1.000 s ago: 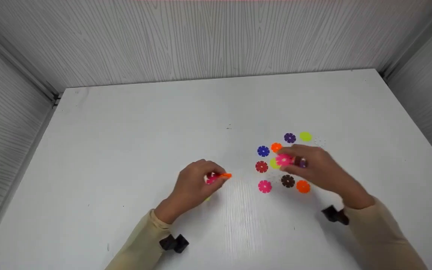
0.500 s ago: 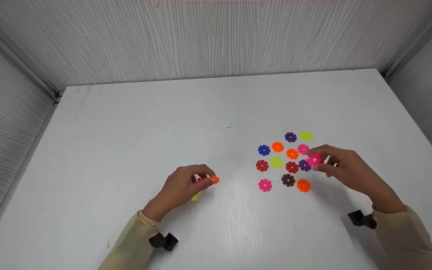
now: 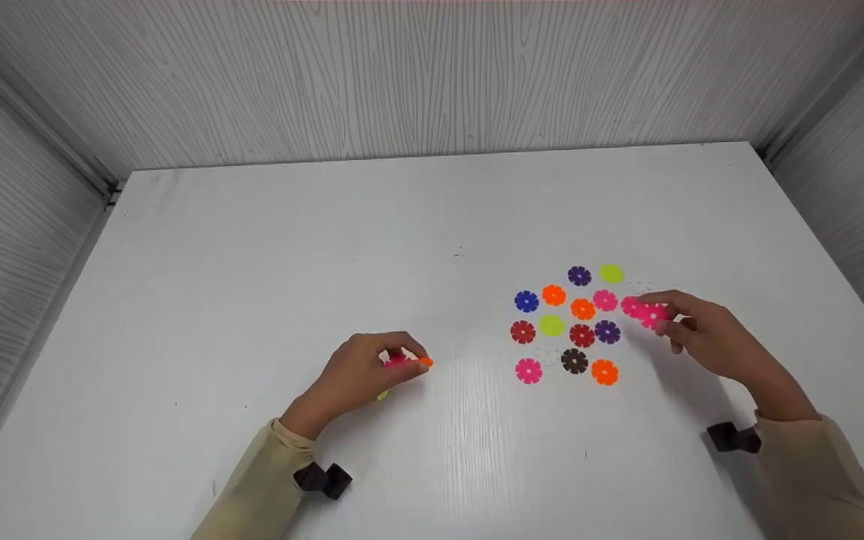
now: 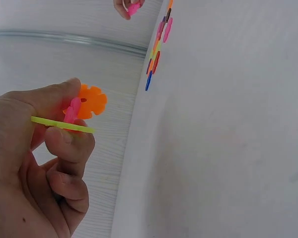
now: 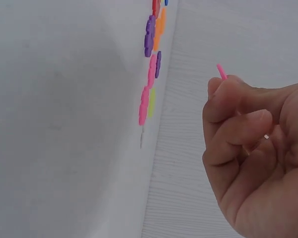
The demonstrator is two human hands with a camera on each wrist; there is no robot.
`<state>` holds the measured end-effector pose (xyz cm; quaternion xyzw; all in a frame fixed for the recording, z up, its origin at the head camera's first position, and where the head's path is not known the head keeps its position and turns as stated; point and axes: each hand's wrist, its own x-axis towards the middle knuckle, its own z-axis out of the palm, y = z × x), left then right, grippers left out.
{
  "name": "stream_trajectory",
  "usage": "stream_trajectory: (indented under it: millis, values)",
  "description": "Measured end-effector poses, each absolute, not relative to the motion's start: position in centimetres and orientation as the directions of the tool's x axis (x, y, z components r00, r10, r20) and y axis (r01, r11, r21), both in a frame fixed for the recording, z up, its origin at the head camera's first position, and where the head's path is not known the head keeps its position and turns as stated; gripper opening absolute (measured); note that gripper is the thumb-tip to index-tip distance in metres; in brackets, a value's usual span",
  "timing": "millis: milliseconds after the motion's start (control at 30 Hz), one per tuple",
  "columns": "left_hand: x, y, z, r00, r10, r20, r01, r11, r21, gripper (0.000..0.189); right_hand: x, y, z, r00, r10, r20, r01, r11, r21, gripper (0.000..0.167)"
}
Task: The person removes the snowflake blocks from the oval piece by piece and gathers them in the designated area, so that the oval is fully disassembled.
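My left hand [image 3: 364, 373] pinches a small cluster of notched plastic discs between thumb and fingers. In the left wrist view an orange disc [image 4: 93, 101], a pink disc [image 4: 72, 110] and a yellow-green disc [image 4: 63, 124] are joined at angles. On the right, my right hand [image 3: 711, 346] pinches a bright pink disc [image 3: 655, 316] by its edge, raised over the table. Just behind it a second pink disc [image 3: 630, 305] lies on the table, overlapped by the held one in the head view. The right wrist view shows only the rim of the held disc [image 5: 221, 71].
Several loose discs lie flat left of my right hand, including a blue disc [image 3: 526, 301], a brown disc [image 3: 574, 361], an orange disc [image 3: 604, 372] and a purple disc [image 3: 607, 331]. Faint clear discs [image 3: 637, 283] sit among them. Panels [image 3: 432, 82] enclose the white table [image 3: 289, 247].
My right hand has moved right, away from the loose discs, with the pink disc, uncovering several of them. My left hand has shifted slightly left and still holds its cluster.
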<state>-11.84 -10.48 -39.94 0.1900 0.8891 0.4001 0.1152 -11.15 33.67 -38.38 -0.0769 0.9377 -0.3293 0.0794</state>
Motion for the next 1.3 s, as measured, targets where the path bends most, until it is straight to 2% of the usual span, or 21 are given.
stream_trajectory:
  millis: [300,567,767,1067,1300]
  values:
    - [-12.1,-10.6,-40.3,-0.88,0.468,-0.089,0.231,0.583,0.779,0.012,-11.5,34.3,-39.5,-0.963,-0.16,-0.216,0.02,0.761,-0.648,0.037]
    - [-12.4,-10.9,-40.5,-0.863,0.499,-0.079,0.235,0.536,0.811,0.004,-12.1,34.0,-39.9,-0.953,-0.17,-0.251,0.015,0.802,-0.597,0.034]
    - [-12.4,-11.1,-40.8,-0.855,0.516,-0.051,0.25,0.495,0.832,0.006,-12.5,33.9,-40.0,-0.929,-0.166,-0.332,0.057,0.82,-0.569,0.035]
    - [-12.7,-11.2,-41.2,-0.825,0.555,-0.103,0.193,0.448,0.873,0.013,-12.7,33.6,-39.9,-0.928,-0.177,-0.328,0.029,0.842,-0.538,0.034]
    - [-12.6,-11.1,-41.4,-0.806,0.577,-0.135,0.153,0.423,0.893,0.016,-13.1,33.1,-39.6,-0.924,-0.146,-0.354,0.058,0.86,-0.506,0.033]
